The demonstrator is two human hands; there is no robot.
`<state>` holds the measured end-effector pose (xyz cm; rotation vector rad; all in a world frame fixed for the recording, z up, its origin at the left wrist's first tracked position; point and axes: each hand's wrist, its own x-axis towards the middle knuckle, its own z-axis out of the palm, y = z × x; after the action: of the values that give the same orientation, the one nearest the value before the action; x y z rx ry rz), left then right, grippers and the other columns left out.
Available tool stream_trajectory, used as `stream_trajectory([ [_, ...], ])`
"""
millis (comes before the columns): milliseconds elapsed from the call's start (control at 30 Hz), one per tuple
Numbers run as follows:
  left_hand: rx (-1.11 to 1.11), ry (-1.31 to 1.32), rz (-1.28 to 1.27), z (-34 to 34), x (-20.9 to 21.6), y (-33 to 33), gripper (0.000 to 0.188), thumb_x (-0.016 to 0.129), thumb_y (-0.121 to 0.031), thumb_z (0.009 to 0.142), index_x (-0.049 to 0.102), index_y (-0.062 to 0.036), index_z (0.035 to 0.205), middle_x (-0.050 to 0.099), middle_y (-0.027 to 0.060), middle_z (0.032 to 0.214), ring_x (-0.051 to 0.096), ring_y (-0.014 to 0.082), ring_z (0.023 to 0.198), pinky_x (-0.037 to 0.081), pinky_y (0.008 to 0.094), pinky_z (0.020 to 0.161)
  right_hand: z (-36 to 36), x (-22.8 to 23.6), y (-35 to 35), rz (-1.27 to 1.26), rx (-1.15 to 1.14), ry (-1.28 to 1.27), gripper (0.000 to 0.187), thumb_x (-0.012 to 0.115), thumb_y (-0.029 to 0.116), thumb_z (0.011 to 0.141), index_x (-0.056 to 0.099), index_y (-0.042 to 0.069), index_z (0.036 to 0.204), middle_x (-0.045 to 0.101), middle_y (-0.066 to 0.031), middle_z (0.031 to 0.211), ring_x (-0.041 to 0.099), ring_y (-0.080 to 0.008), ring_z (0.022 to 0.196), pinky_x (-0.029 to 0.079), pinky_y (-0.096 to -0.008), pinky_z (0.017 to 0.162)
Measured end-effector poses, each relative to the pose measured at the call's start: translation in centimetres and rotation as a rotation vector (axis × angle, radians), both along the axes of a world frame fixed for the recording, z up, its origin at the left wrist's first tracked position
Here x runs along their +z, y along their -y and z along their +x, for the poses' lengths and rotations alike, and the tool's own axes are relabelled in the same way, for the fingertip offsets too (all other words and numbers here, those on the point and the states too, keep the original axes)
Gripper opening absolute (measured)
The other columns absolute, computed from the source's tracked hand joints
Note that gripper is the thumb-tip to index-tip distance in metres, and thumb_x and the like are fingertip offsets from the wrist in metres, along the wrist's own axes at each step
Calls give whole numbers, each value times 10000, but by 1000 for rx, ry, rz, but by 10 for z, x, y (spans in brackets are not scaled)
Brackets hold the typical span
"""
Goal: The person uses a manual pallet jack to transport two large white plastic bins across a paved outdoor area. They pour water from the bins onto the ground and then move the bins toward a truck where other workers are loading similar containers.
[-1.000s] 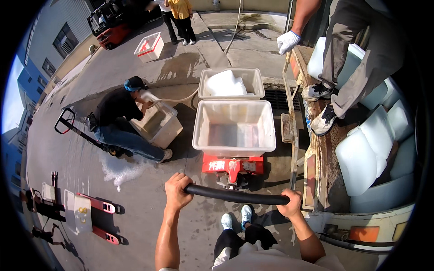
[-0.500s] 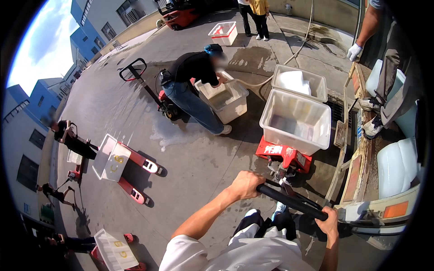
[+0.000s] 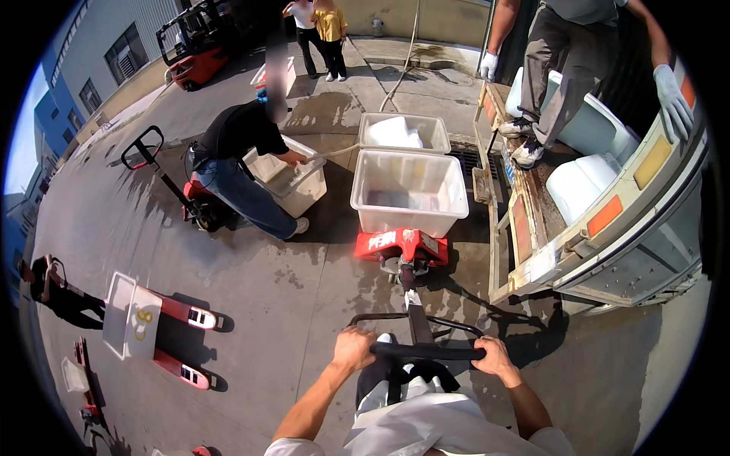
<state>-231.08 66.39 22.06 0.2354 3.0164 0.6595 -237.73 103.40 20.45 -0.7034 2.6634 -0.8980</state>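
Both left hand [image 3: 355, 349] and right hand [image 3: 496, 356] are wrapped around the handle [image 3: 430, 353] of the red jack [image 3: 409, 243], fingertips hidden. Just beyond the jack stands a white tub [image 3: 411, 219], its foot partly covered. Right of the jack, the dark rim cuts off a truck [image 3: 646, 235]. Wet-patched concrete [image 3: 266, 304] lies under the jack, a building [image 3: 156, 34] far beyond it, left.

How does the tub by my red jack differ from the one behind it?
The back tub holds a white block; the front tub shows none. The front tub is nearest the red jack; the back tub sits farther off. The front tub looks bigger here, the back tub smaller and partly hidden. Both are whitish and open-topped.
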Motion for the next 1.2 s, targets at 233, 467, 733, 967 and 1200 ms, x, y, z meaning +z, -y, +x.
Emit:
stream_trajectory([
  [233, 19, -66, -40, 86, 3, -4, 83, 616, -119, 560, 584, -79, 626, 617, 95, 654, 608, 297, 672, 496, 392, 706, 98, -15, -2, 57, -88, 47, 335, 749, 156, 525, 613, 72, 819, 634, -194, 959, 577, -371, 1042, 473, -438, 889],
  [467, -4, -12, -76, 175, 18, -25, 73, 615, -122, 572, 592, -90, 634, 616, 81, 639, 615, 275, 670, 502, 377, 707, 188, -3, -22, 95, -37, 93, 287, 706, 170, 571, 620, 96, 835, 651, -149, 880, 576, -362, 1055, 452, -440, 923],
  [733, -43, 54, -57, 293, 40, -43, 149, 632, -147, 547, 627, -102, 689, 637, 50, 667, 628, 251, 689, 500, 348, 707, 306, 12, -47, 109, -61, 147, 289, 709, 197, 532, 622, 111, 794, 648, -125, 894, 569, -355, 1067, 439, -444, 933],
  [967, -84, 70, -29, 378, 60, -56, 192, 645, -182, 537, 602, -86, 698, 613, 43, 666, 625, 253, 697, 501, 363, 715, 392, 25, -68, 98, -96, 58, 214, 703, 166, 487, 594, 86, 654, 628, -148, 755, 623, -357, 911, 476, -452, 851],
  [1200, 17, 15, 0, 462, 96, -95, 140, 628, -167, 579, 580, -81, 679, 592, 58, 644, 614, 267, 682, 497, 372, 706, 459, 48, -100, 45, -63, 64, 208, 703, 186, 488, 610, 112, 658, 644, -117, 776, 628, -322, 925, 456, -427, 830],
])
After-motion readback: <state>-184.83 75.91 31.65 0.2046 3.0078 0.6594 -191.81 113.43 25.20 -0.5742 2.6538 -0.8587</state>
